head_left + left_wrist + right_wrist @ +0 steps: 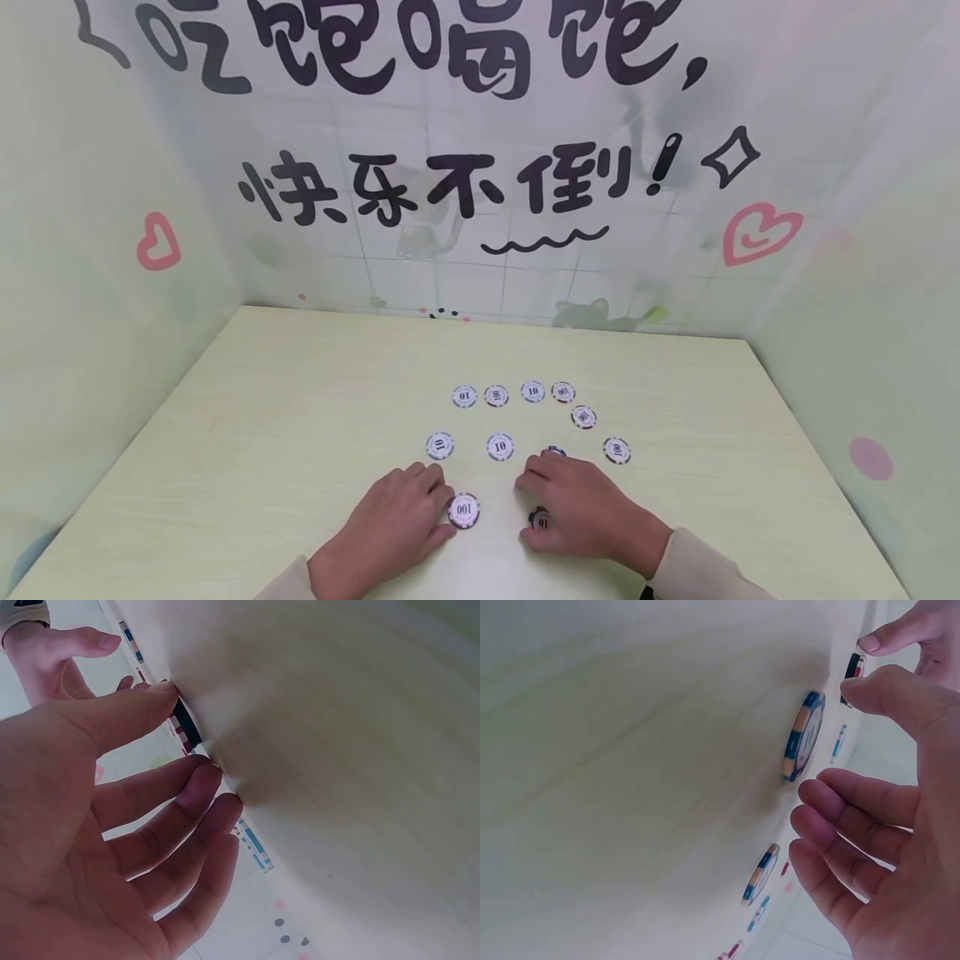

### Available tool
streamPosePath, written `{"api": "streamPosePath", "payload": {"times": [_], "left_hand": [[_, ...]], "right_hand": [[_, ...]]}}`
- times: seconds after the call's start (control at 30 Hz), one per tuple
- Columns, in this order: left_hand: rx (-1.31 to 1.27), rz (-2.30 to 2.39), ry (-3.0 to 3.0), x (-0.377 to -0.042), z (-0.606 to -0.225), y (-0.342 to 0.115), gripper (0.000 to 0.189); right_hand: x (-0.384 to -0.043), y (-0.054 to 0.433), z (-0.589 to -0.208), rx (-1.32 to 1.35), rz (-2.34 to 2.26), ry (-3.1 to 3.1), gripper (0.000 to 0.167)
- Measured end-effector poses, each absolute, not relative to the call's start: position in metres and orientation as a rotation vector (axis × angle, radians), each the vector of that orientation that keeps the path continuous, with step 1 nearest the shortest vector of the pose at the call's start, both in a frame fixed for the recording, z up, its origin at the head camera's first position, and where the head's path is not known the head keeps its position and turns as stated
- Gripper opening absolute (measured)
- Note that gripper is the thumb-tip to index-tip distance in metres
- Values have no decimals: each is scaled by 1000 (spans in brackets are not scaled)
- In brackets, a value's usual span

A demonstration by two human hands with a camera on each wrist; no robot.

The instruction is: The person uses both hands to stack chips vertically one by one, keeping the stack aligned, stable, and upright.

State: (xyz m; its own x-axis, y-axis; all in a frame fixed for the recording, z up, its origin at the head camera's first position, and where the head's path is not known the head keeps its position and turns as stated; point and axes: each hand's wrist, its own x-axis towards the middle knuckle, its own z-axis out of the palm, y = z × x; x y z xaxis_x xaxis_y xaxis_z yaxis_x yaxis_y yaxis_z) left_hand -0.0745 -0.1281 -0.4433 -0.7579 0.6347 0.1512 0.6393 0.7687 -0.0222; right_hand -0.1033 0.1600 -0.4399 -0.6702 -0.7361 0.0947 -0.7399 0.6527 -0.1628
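Note:
My left hand (397, 521) is at the left edge of a poker chip (463, 511) marked 100, lying flat on the table. In the left wrist view, the thumb and index finger pinch this chip's dark red-and-black edge (187, 726). Over a blue-edged poker chip (804, 736) marked 10, my right hand (577, 508) hovers with loosely bent fingers. That chip lies between its thumb and fingers, with no grip on it visible. Another blue-edged chip (761, 874) lies just past the right fingertips, partly hidden by the hand in the head view.
Several more chips lie spread on the pale wooden table (262, 433): a back row including one 10 chip (465, 396), two nearer 10 chips (500, 447), and a 100 chip (617, 450) at right. Printed curtain-like walls (465, 275) enclose the table's back and sides.

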Motion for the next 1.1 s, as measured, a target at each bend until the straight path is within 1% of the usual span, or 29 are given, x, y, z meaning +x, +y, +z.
{"api": "streamPosePath", "payload": {"times": [0.33,0.57,1.1], "left_hand": [[-1024,-44,-2798,-75,-444,-129,35],[-1027,-52,-2798,-76,-445,-129,34],[-1030,-90,-2787,-76,-445,-130,33]], "right_hand": [[-96,178,-441,1231,248,-2821,36],[-90,186,-442,1232,254,-2815,40],[-89,190,-446,1292,283,-2724,33]]}}
